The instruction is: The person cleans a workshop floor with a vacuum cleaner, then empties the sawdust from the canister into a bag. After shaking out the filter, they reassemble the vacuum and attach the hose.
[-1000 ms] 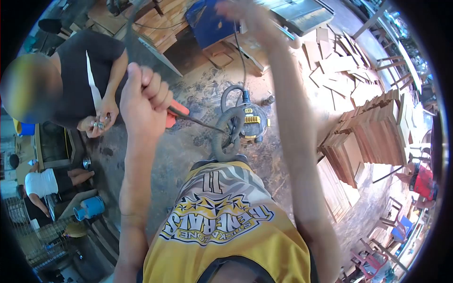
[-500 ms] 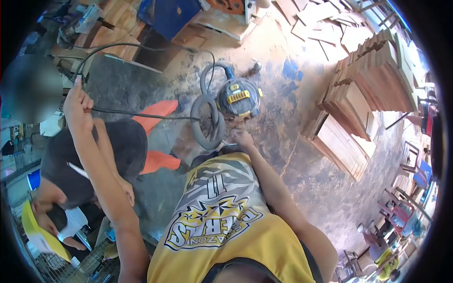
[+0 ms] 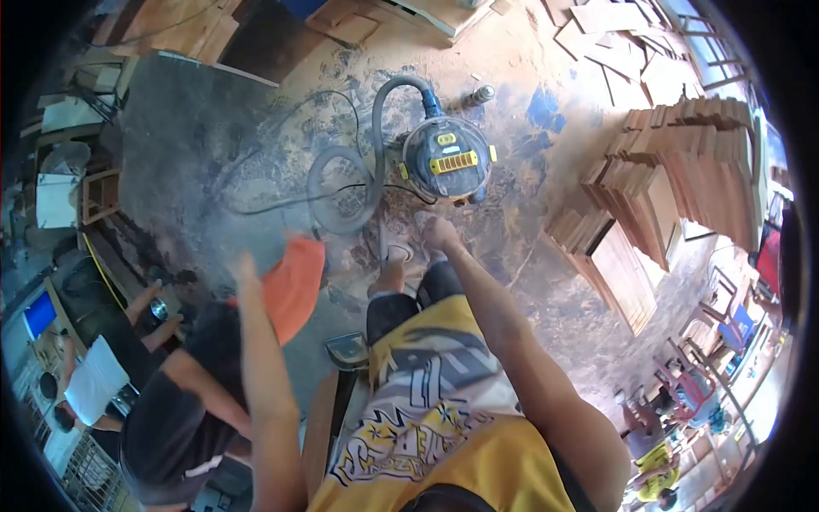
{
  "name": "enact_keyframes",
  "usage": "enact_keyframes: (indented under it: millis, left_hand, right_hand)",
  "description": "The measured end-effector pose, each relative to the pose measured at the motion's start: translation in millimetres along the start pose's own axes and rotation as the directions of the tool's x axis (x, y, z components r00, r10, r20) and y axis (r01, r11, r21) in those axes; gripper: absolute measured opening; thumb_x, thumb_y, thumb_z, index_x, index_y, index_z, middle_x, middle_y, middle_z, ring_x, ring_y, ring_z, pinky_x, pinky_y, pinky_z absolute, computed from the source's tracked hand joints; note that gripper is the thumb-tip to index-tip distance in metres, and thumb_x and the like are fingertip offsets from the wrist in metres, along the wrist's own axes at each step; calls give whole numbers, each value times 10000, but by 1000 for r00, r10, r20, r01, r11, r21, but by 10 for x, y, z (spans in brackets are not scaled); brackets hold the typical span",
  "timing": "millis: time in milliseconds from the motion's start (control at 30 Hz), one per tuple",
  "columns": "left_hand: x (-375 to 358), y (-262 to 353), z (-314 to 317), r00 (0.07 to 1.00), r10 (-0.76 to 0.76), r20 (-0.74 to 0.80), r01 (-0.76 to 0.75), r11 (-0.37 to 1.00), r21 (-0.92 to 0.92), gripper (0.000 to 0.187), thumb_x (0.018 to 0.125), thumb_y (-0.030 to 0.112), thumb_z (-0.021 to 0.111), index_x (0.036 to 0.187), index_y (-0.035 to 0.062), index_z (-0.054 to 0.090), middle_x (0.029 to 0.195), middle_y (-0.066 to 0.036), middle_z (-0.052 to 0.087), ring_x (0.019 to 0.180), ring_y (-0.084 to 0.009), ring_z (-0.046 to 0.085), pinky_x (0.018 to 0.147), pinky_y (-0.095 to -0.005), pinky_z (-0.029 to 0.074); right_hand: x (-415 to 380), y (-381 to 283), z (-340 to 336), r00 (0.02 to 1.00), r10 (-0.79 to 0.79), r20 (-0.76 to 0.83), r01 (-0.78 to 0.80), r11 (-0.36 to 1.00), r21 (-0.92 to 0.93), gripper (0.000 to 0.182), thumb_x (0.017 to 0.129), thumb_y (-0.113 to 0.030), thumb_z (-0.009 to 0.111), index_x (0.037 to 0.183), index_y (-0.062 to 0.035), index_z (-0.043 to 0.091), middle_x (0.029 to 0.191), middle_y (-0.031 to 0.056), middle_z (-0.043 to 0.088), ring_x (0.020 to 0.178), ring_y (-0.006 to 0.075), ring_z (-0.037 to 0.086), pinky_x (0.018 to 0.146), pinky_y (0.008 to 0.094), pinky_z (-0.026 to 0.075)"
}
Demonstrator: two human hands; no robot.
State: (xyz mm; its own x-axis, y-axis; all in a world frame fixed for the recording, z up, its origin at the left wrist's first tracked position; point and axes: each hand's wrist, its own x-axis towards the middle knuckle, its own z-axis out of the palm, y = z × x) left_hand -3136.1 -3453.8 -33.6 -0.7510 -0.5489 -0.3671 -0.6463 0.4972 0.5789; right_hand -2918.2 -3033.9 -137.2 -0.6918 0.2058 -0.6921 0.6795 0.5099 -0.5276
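Note:
My left hand [image 3: 247, 266] is raised at the left and smeared by motion, so its fingers and anything in them cannot be made out. A thin black cable [image 3: 281, 203] crosses the floor above it, blurred at its left end. My right hand [image 3: 438, 232] is closed in front of my body, just below the vacuum cleaner; whatever it holds is hidden. The round vacuum cleaner [image 3: 445, 160] has yellow latches and a yellow grille. Its grey hose [image 3: 376, 141] runs from the top and loops on the floor to the left.
Wooden boards [image 3: 627, 256] stand stacked at the right, with loose panels [image 3: 606, 51] at the upper right. A co-worker in a dark shirt [image 3: 171, 427] and orange clothing [image 3: 294, 286] bends close at my left. More people and chairs are at the lower right.
My left hand has come down and right, away from the upper left where it held the cable up. The cable has dropped lower. The co-worker appears lower, and the view has shifted.

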Motion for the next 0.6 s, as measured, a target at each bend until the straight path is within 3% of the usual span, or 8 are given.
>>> enact_keyframes:
  millis: [33, 67, 200, 267, 300, 367, 467, 600]
  left_hand:
    - [313, -987, 233, 964, -8, 266, -183, 705, 685, 441, 934, 260, 510, 1297, 13, 467, 1263, -161, 539, 1156, -248, 516, 963, -437, 426]
    - [588, -1894, 457, 859, -16, 512, -512, 34, 858, 333, 976, 237, 457, 1238, 42, 522, 1177, -110, 593, 1066, -195, 571, 879, -445, 487]
    - [-1329, -3715, 1296, 765, 364, 532, -643, 378, 666, 125, 848, 206, 569, 788, 121, 636, 807, -134, 644, 777, -347, 608, 725, -469, 469]
    - [-2087, -3383, 1581, 916, 26, 400, -248, 822, 513, 187, 809, 192, 605, 951, 71, 614, 933, -186, 629, 913, -370, 592, 826, -461, 462]
    - [-2338, -3182, 1709, 933, -72, 353, -100, 889, 447, 281, 789, 184, 624, 1033, 46, 603, 996, -211, 622, 981, -382, 583, 877, -457, 459]
    - [-2548, -2660, 1822, 938, -120, 325, -58, 870, 489, 391, 776, 177, 639, 1130, 20, 589, 1080, -226, 613, 1071, -391, 564, 940, -451, 450]
    - [-2373, -2425, 2049, 948, -180, 264, 33, 877, 479, 396, 784, 170, 644, 1144, 16, 588, 1114, -200, 610, 1095, -382, 552, 951, -452, 444]
    - [-1982, -2537, 2288, 976, -131, 176, 50, 914, 403, 356, 769, 119, 653, 1100, 7, 584, 1071, -182, 613, 1064, -361, 573, 921, -427, 463]
  right_hand:
    - [237, 40, 136, 999, -13, 31, 14, 999, -37, 287, 768, -197, 566, 982, -27, 654, 1012, 244, 659, 989, 412, 623, 857, 479, 502]
    - [383, 83, 306, 997, -23, 76, 28, 997, -73, 303, 756, -158, 572, 1025, -34, 636, 1027, 232, 660, 991, 404, 622, 857, 469, 504]
    - [1041, 92, 786, 996, -84, 23, 87, 990, -113, 331, 743, -184, 580, 991, 29, 638, 926, 274, 659, 935, 432, 628, 842, 483, 504]
    - [1494, 208, 1187, 994, -88, 59, 95, 986, -138, 442, 724, -188, 613, 1102, 39, 599, 942, 271, 662, 940, 419, 636, 840, 466, 512]
    - [1629, 91, 1173, 976, -40, 214, 81, 979, -189, 516, 717, -201, 629, 1165, 42, 551, 1010, 275, 644, 995, 404, 622, 866, 456, 504]
    - [1788, -378, 956, 857, 93, 507, 72, 952, -296, 679, 704, -227, 660, 1291, 48, 456, 1144, 283, 610, 1105, 373, 594, 917, 436, 488]
    - [2296, 77, 1796, 959, 36, 279, 151, 772, -617, 740, 716, -294, 685, 1329, 28, 427, 1278, 266, 505, 1210, 353, 503, 972, 425, 445]
    - [2712, 675, 2380, 994, 67, 91, 23, 668, -744, 824, 731, -384, 718, 1381, 1, 387, 1457, 244, 364, 1349, 326, 383, 1046, 409, 388]
